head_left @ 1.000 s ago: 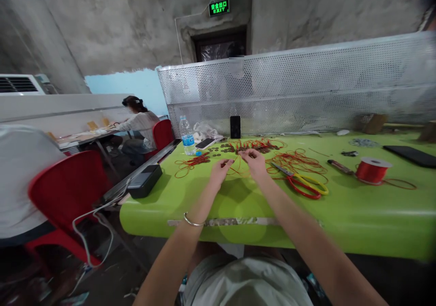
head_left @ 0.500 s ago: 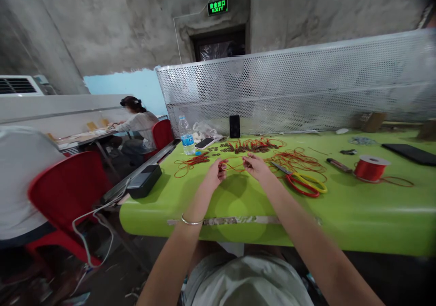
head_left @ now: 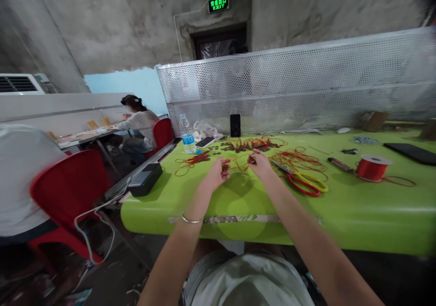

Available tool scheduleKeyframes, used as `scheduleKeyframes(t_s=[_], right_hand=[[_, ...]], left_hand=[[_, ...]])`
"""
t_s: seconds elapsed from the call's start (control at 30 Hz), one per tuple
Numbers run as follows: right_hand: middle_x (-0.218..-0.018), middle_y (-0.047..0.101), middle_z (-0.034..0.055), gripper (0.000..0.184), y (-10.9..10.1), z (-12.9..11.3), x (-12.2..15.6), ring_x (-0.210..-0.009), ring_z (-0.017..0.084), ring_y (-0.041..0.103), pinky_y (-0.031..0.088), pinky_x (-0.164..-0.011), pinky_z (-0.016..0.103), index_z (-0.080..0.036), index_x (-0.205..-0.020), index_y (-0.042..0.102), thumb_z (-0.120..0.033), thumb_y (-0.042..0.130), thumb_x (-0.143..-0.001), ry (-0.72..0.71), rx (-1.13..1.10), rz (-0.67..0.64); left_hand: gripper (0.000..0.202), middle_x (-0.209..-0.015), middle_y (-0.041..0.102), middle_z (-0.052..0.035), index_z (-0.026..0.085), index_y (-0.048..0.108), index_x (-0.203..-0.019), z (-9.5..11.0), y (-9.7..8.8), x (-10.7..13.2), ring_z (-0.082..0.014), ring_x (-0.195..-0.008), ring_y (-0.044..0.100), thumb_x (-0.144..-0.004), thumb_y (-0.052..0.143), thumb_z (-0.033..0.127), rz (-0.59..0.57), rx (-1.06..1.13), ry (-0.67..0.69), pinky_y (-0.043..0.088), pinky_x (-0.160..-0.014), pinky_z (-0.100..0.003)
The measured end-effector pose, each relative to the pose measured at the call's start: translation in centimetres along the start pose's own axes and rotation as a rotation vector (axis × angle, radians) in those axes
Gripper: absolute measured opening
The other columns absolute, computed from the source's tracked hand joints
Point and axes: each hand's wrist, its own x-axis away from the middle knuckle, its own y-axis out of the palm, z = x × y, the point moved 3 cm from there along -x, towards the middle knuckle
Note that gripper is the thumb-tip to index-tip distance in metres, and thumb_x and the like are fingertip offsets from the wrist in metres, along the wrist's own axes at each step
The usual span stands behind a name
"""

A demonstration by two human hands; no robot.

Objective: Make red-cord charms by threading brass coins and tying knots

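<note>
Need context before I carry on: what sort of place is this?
Probably a craft workshop: scissors and a red spool on the green table, another person seated at a further table, and a lit exit sign.

Tabletop (head_left: 235, 201) free on near side; scissors (head_left: 292, 173), cord tangle (head_left: 297, 159) block right of right hand (head_left: 260, 164); brown discs (head_left: 252, 146) block far side.

I'm working from a single head view, facing forward and tilted down across the green table (head_left: 357, 219). The lap (head_left: 248, 278) sits close beneath the lens at the bottom edge; the left hand (head_left: 218, 174) and right hand (head_left: 259, 164) fall near mid-frame. Farther out I get the perforated screen (head_left: 306, 83), with the exit sign (head_left: 218, 4) high up. Finger detail is probably too small to trust from here.
</note>
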Motion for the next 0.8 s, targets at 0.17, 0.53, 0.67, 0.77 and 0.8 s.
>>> scheduleKeyframes(t_s=[0.17, 0.53, 0.67, 0.77, 0.8], right_hand=[[-0.054, 0.048, -0.0065, 0.023, -0.2, -0.1, -0.2, -0.047, 0.008, 0.047, 0.040, -0.045, 0.020, -0.021, -0.069, 0.047, -0.002, 0.051, -0.056, -0.029, -0.003, 0.013], [-0.057, 0.047, -0.0077, 0.022, 0.0, -1.1, 0.2, -0.048, 0.006, 0.044, 0.036, -0.046, 0.018, -0.020, -0.067, 0.048, -0.003, 0.050, -0.054, -0.145, -0.007, 0.005], [-0.056, 0.046, -0.0077, 0.021, -0.2, -1.5, 0.1, -0.048, 0.006, 0.043, 0.035, -0.045, 0.019, -0.021, -0.067, 0.047, -0.004, 0.050, -0.054, -0.158, -0.018, 0.004], [-0.057, 0.046, -0.0073, 0.021, -0.1, -1.7, 0.0, -0.048, 0.006, 0.043, 0.035, -0.046, 0.019, -0.021, -0.068, 0.048, -0.004, 0.051, -0.055, -0.165, -0.026, -0.020], [-0.058, 0.047, -0.0071, 0.021, 0.0, -1.8, 0.0, -0.049, 0.006, 0.044, 0.035, -0.046, 0.019, -0.021, -0.068, 0.048, -0.004, 0.051, -0.055, -0.167, -0.029, -0.033]], left_hand=[[0.004, -0.056, 0.039, 0.0050, 0.015, 0.045, -0.074, 0.0, 0.1, 0.6, -0.0040, -0.038, 0.027, -0.073, 0.042, 0.017, -0.052, 0.056, 0.002, 0.020, -0.037, -0.016], [0.022, -0.057, 0.037, 0.0059, 0.015, 0.049, -0.090, -0.3, 0.1, 0.9, -0.0043, -0.043, 0.037, -0.072, 0.048, 0.001, -0.116, -0.063, 0.130, 0.026, -0.042, -0.016], [0.028, -0.061, 0.046, 0.0031, 0.014, 0.050, -0.099, -0.6, 0.2, 1.0, -0.0070, -0.049, 0.047, -0.073, 0.051, 0.005, -0.131, -0.189, 0.147, 0.035, -0.048, -0.019], [0.032, -0.058, 0.045, 0.0036, 0.013, 0.050, -0.103, -0.9, 0.2, 0.8, -0.0074, -0.047, 0.044, -0.072, 0.047, 0.004, -0.126, -0.313, 0.156, 0.033, -0.047, -0.019], [0.034, -0.058, 0.044, 0.0041, 0.012, 0.051, -0.104, -1.0, 0.2, 0.6, -0.0073, -0.045, 0.043, -0.071, 0.045, 0.004, -0.119, -0.359, 0.161, 0.032, -0.046, -0.020]])
